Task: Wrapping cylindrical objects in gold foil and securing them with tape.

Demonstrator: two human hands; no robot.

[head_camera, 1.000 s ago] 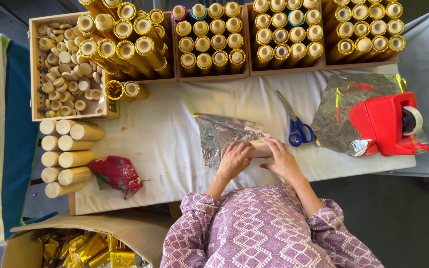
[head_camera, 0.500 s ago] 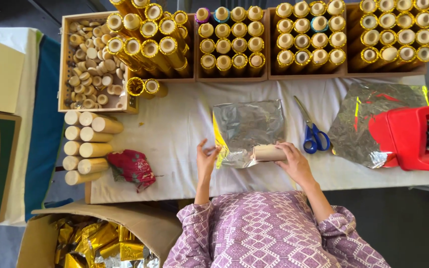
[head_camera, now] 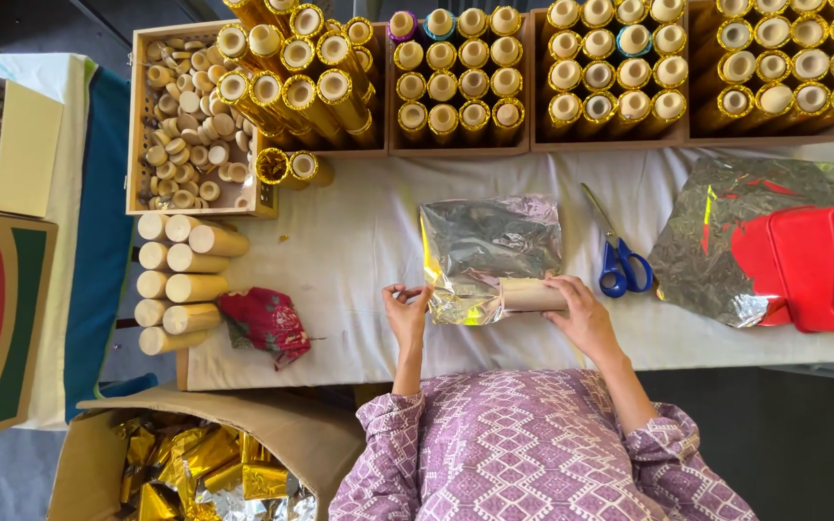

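Over on the left there's a stack of bare cardboard tubes (head_camera: 180,285) and a crumpled red wrapper (head_camera: 264,323), then the left hand (head_camera: 405,311) pinching the near-left edge of the silver foil sheet (head_camera: 490,253) between fingertips. The right hand (head_camera: 581,314) is clamped down on the plain tube (head_camera: 531,294) lying across the sheet's near edge on the white table (head_camera: 359,241), blue scissors (head_camera: 618,259) just to its right. Honestly I'd keep that foil edge taut and square to the tube so it goes on without creases.

tape dispenser (head_camera: 813,265): cut by right edge | tube (head_camera: 531,294): partly foil-covered
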